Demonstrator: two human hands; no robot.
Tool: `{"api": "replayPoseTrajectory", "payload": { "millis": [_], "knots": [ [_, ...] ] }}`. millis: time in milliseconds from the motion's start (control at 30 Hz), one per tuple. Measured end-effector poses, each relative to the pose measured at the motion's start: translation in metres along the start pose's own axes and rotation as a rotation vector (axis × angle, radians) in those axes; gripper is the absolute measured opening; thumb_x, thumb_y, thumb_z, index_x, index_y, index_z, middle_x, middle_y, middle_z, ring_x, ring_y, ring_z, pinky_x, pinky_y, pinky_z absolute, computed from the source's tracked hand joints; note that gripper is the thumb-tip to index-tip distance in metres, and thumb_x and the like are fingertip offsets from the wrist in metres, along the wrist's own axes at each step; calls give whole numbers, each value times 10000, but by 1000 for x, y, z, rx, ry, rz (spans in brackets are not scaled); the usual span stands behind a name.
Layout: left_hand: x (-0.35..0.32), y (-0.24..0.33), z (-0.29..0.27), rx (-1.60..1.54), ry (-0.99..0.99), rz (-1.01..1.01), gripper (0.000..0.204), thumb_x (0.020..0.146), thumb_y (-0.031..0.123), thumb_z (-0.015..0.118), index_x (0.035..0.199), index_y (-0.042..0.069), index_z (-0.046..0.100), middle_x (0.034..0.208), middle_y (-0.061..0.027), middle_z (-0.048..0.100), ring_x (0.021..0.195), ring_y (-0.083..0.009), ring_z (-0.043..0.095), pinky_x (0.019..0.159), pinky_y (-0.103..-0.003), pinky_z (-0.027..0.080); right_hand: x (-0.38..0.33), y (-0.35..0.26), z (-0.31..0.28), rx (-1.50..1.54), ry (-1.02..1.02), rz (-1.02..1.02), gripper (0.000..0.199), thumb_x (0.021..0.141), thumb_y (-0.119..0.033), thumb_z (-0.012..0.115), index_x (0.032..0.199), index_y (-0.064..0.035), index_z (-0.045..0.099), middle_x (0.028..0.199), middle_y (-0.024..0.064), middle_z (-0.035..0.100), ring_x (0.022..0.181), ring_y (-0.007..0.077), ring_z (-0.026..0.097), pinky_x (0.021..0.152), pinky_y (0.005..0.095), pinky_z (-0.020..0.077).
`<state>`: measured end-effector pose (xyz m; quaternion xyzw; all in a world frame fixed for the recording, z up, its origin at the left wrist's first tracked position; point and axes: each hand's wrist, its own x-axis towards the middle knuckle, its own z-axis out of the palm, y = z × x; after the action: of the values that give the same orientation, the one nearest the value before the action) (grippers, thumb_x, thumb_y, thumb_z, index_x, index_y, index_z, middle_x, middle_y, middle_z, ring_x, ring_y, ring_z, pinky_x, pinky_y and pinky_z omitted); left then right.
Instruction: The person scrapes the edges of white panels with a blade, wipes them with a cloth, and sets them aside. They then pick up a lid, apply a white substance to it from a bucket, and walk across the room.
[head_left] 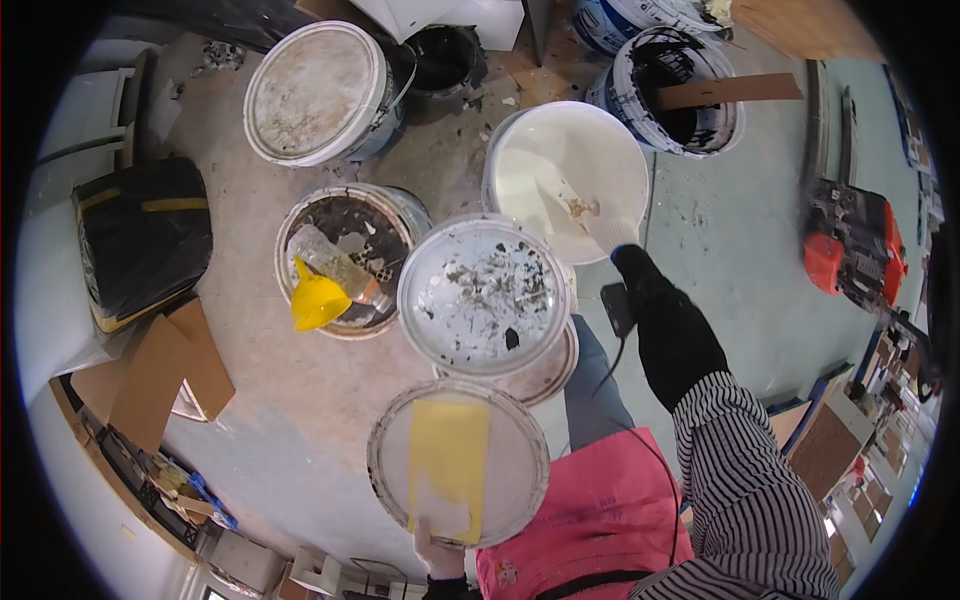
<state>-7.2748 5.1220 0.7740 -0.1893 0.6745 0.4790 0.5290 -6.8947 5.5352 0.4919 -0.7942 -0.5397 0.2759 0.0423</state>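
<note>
My left hand (438, 555), in a white glove, is closed on the near rim of a round bucket lid (390, 470). A yellow rectangle (450, 440) lies on the lid's face, partly covered by a pale patch. My right hand (612, 230), also gloved in white, reaches over the rim of a bucket of cream-white paste (520, 150). Its fingers are closed on a pale tool (572, 202) with brown stains, whose far end blends into the paste, so its kind is unclear. Between my hands is another pale round lid (450, 310), flecked with black.
A stained bucket (410, 215) at left carries a yellow funnel (318, 303) and a clear plastic bottle (325, 250). Behind stand a lidded bucket (320, 90) and a black-smeared bucket (725, 130) with a cardboard strip (740, 91). A red-black machine (855, 250) stands right.
</note>
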Motion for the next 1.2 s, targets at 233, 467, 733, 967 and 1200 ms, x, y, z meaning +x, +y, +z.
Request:
{"api": "replayPoseTrajectory", "payload": {
  "millis": [233, 467, 733, 967, 1200],
  "knots": [
    [-12, -27, -6, -15, 294, -281, 381, 1009, 345, 513, 1205, 31, 604, 1118, -115, 688, 1000, -272, 671, 861, -411, 551, 72, 1, 84, -331, -307, 41, 333, 867, -296, 648, 1117, -77, 630, 1131, 226, 670, 1102, 392, 638, 901, 487, 531],
    [-26, -34, 5, 0, 527, -151, 353, 992, 316, 535, 1191, 34, 608, 1119, -128, 674, 1008, -282, 656, 882, -420, 540, 102, 20, 115, -552, -421, -26, 399, 884, -419, 635, 1234, -229, 661, 1200, 120, 675, 1113, 320, 655, 883, 447, 552],
    [-27, 40, 6, 76, 495, -11, 466, 952, 358, 579, 1298, 46, 555, 1252, -147, 610, 1152, -315, 581, 974, -504, 487, 72, 22, 25, -307, -102, -166, 363, 860, -462, 626, 948, -124, 726, 894, 163, 714, 838, 353, 699, 740, 476, 547],
    [28, 81, 94, 98, -147, 98, 420, 980, 330, 523, 1275, 32, 525, 1060, -87, 631, 939, -205, 651, 739, -381, 554, -26, 5, -66, -249, -108, -104, 273, 776, -320, 694, 874, -70, 646, 792, 131, 696, 786, 345, 692, 705, 472, 533],
    [66, 86, 223, 244, -355, 339, 342, 969, 248, 559, 1219, 15, 577, 1018, -40, 649, 871, -120, 632, 717, -274, 510, -125, 1, -160, -315, -81, 42, 324, 752, -323, 724, 909, -60, 619, 829, 139, 691, 814, 339, 689, 708, 455, 532]
  ]
}}
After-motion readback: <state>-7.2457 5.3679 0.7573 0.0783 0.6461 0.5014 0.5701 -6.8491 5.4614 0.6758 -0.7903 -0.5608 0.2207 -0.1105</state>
